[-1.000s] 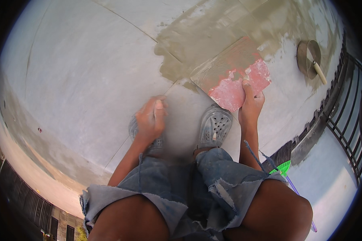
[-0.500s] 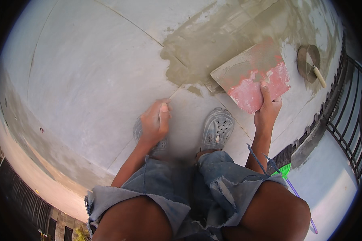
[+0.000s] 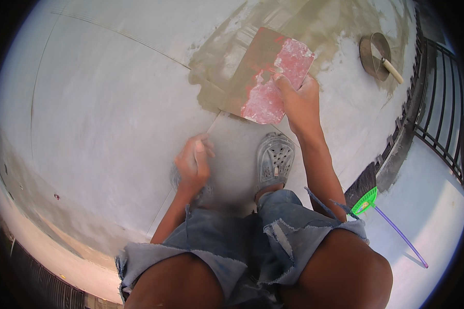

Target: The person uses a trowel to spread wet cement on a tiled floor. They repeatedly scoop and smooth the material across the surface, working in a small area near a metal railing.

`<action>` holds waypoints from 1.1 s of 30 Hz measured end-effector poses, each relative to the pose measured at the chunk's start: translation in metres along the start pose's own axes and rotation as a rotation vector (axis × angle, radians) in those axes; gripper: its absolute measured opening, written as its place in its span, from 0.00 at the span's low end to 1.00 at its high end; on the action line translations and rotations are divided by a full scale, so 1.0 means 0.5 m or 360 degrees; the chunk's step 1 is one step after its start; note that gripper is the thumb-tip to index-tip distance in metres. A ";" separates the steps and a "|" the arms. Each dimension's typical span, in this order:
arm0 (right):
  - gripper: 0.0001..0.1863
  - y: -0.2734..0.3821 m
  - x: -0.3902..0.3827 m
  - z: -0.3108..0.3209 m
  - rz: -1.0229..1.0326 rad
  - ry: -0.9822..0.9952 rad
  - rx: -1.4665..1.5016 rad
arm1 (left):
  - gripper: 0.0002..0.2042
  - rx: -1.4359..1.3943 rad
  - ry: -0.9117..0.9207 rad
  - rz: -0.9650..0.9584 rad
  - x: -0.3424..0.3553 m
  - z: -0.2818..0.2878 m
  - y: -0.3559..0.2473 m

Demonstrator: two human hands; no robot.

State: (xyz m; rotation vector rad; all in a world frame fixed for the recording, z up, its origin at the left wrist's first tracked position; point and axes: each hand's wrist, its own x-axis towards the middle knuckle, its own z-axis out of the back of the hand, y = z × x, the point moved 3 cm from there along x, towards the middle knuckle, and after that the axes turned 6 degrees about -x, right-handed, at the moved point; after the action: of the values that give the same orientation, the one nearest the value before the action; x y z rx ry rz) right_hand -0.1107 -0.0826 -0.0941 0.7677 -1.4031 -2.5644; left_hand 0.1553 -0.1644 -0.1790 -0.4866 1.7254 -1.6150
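My right hand (image 3: 303, 103) grips the near edge of a flat red scraper sheet (image 3: 265, 100), thumb on top. Grey-green paste coats the sheet's far left part, and its red surface is worn and whitened. The sheet is over a smear of wet grout (image 3: 211, 85) on the pale tiled floor (image 3: 113, 98); whether its lower edge presses down is hard to tell. My left hand (image 3: 193, 162) hangs in a loose fist above my left shoe, fingertips slightly blurred, nothing visible in it. A grey clog (image 3: 276, 162) is on my right foot.
To the far right stands a round pan (image 3: 367, 55) with a pale-handled tool (image 3: 393, 71) resting in it. A green broom (image 3: 366, 201) with a purple stick lies at my right. Black metal railing (image 3: 441, 103) runs along the right side beside a raised edge.
My right hand has swept the red scraper sheet leftward over the grout smear. The left hand stays nearly in place. The view has shifted slightly, showing more of the broom.
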 end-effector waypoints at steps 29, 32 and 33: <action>0.17 0.163 -0.044 0.363 0.0289 0.0009 -0.0820 | 0.23 0.0096 0.0258 0.0019 -0.004 -0.002 0.008; 0.17 0.120 -0.014 0.294 0.0264 0.0144 -0.1304 | 0.22 0.0059 0.0178 0.0025 -0.003 0.011 0.010; 0.16 0.101 -0.017 0.275 0.0350 0.0091 -0.1559 | 0.22 0.0052 0.0158 0.0033 -0.002 0.001 0.008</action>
State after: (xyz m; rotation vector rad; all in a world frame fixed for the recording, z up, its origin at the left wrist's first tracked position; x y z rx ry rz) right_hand -0.1769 -0.0046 0.0109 0.4533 -0.0901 -2.5467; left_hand 0.1570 -0.1634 -0.1829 -0.3772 1.7674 -1.6746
